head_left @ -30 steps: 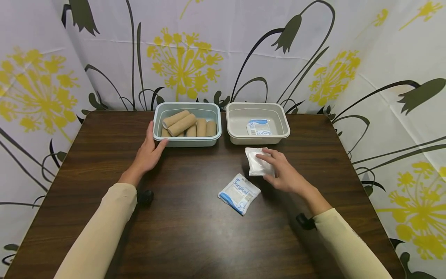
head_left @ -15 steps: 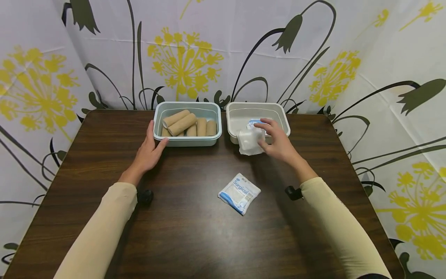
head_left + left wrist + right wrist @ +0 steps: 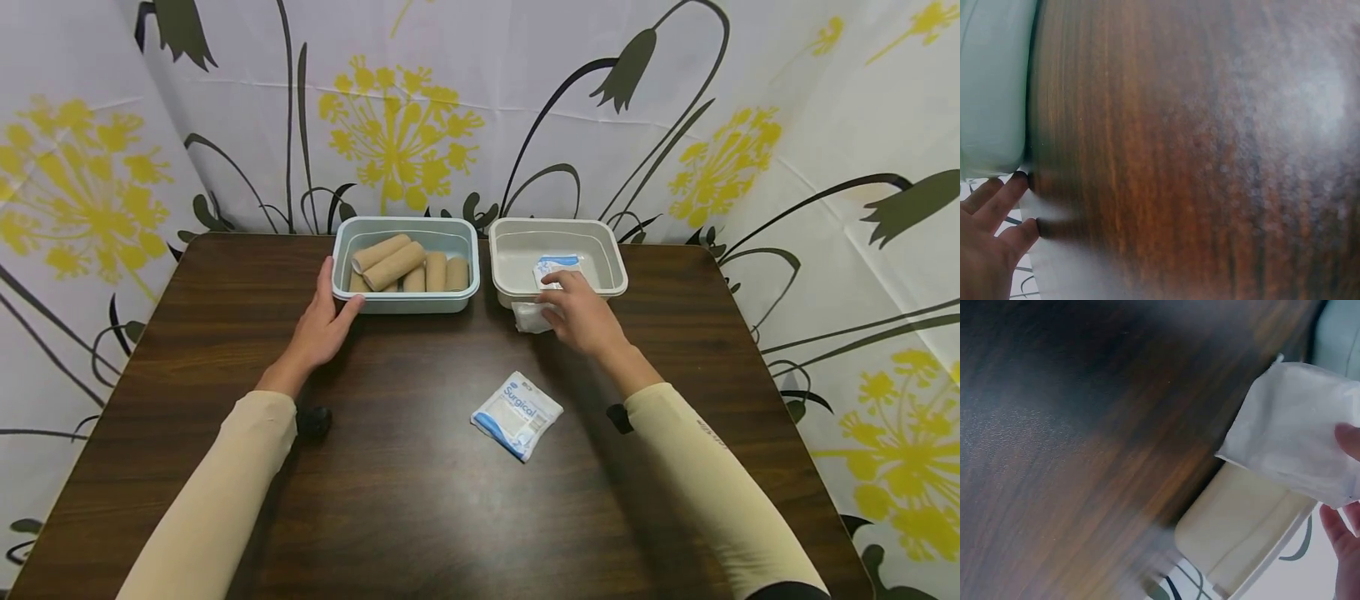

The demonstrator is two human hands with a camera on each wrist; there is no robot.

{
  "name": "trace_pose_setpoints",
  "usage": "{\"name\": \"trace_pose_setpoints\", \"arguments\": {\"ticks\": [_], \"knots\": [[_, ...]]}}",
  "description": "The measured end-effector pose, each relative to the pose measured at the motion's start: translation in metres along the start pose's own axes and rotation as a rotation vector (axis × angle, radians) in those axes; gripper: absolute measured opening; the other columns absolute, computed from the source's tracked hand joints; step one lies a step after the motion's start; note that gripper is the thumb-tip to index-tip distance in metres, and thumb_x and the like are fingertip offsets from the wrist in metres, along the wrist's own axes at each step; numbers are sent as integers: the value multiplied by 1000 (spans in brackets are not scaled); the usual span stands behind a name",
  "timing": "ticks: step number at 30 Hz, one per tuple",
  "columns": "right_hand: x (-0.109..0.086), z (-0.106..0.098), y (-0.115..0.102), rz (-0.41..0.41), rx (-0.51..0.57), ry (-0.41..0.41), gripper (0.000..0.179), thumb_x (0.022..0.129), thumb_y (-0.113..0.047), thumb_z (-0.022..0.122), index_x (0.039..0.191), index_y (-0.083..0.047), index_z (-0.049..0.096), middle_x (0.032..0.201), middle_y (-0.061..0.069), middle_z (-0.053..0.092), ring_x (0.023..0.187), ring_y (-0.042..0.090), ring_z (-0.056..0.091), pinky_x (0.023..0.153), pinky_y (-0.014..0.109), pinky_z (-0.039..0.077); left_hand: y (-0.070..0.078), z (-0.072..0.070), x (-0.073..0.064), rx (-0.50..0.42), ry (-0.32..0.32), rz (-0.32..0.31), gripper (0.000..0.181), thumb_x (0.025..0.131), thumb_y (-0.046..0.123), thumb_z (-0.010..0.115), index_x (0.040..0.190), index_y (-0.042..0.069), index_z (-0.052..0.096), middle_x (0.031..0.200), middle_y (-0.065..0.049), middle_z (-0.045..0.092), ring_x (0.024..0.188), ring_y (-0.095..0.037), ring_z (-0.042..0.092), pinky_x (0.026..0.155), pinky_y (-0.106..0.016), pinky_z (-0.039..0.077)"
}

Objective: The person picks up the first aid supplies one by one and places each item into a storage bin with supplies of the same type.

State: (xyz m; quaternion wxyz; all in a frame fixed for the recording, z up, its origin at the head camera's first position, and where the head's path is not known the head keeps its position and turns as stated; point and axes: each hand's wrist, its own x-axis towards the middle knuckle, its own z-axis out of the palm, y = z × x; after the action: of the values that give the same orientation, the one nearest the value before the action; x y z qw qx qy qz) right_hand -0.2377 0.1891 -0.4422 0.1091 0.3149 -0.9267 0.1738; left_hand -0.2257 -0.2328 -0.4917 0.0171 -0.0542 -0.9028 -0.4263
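My left hand (image 3: 315,327) rests against the left end of a pale blue plastic tub (image 3: 405,306), fingers straight along its side and thumb at the front rim. Several brown cardboard tubes (image 3: 393,267) lie in that tub. With my right hand (image 3: 581,315) I pinch a white flat packet (image 3: 532,317) at the front rim of a cream tub (image 3: 613,287); the right wrist view shows the packet's (image 3: 1291,428) plain side, overlapping the tub's outer wall. Inside the cream tub lies a blue and white packet (image 3: 557,265), partly covered by my fingers. Another packet printed "Surgical" (image 3: 517,417) lies on the table.
Both tubs stand side by side at the back edge of the dark wooden table (image 3: 405,500). Behind them hangs a white curtain (image 3: 480,100) printed with yellow and grey-green flowers.
My right hand has lifted the white packet off the table and carried it up and left to the cream tub's front rim, where it has tilted. The left hand has stayed put.
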Motion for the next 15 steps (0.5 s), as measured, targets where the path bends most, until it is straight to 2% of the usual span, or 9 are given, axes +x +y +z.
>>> {"name": "trace_pose_setpoints", "arguments": {"ticks": [4,7,10,15], "knots": [[1,-9,-5,12,38,67,14,86,-8,75,99,-7,77,117,7,63,112,26,55,91,41,46,1,0,0,2,-5,-2,81,101,48,45,157,27,-10,163,-16,6,143,-45,18,108,-66,16],[6,-18,-7,92,162,115,16,84,-11,78,99,-7,77,106,5,68,97,23,61,81,39,49,2,-1,-1,5,0,-3,81,102,48,45,158,26,-10,163,-17,6,143,-46,18,108,-67,16],[14,-25,-6,267,361,165,21,84,-13,79,102,-3,76,99,9,72,88,21,64,75,37,51,2,-1,-1,10,1,-3,81,102,48,44,157,26,-11,163,-17,5,143,-46,17,108,-67,16],[23,-30,5,668,763,233,36,88,-16,76,117,3,69,106,16,68,84,18,65,69,34,57,1,0,-1,11,-3,-4,81,102,48,44,158,25,-10,163,-17,6,143,-46,18,108,-67,16]]}}
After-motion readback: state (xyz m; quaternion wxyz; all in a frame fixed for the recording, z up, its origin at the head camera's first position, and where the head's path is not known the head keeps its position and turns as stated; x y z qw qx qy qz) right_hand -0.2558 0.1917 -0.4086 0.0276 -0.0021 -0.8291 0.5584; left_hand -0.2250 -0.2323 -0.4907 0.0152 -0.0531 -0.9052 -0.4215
